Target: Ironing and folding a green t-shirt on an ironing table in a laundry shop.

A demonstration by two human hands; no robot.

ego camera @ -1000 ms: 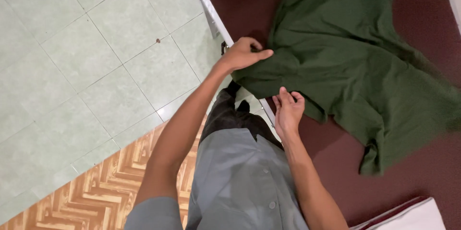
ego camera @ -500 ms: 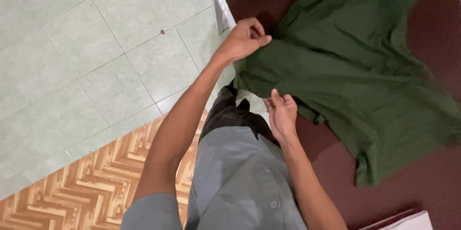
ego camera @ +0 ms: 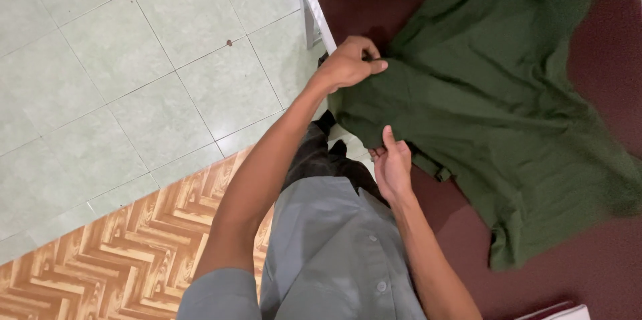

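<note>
Item: dark green garment (ego camera: 481, 106), short-sleeved by the look of it, lying spread and rumpled on a dark maroon surface (ego camera: 602, 273) with a pale metal edge (ego camera: 314, 12); its near hem overhangs that edge toward the person. Left hand (ego camera: 348, 62): clenched on a bunch of cloth at the garment's near upper corner, just beside the metal edge. Right hand (ego camera: 391, 163): fingers pinching the lower hem, thumb raised against the cloth. Both grips sit on the same border of the fabric, with slack cloth between them. Risks, as judged from this layout — the bulk of the garment lies well away from either hand, so a sharp tug would likely drag it unevenly and bunch the far side rather than flatten it; the far end (ego camera: 515, 246) is already creased and could fold under itself. The overhanging hem could slide off toward the tiled floor (ego camera: 134, 59) if either grip lets go, the cloth's own weight pulling it over. The metal corner near the left hand might snag the fabric. A white and red object (ego camera: 562, 311) shows at the lower margin; its kind cannot be told.
</note>
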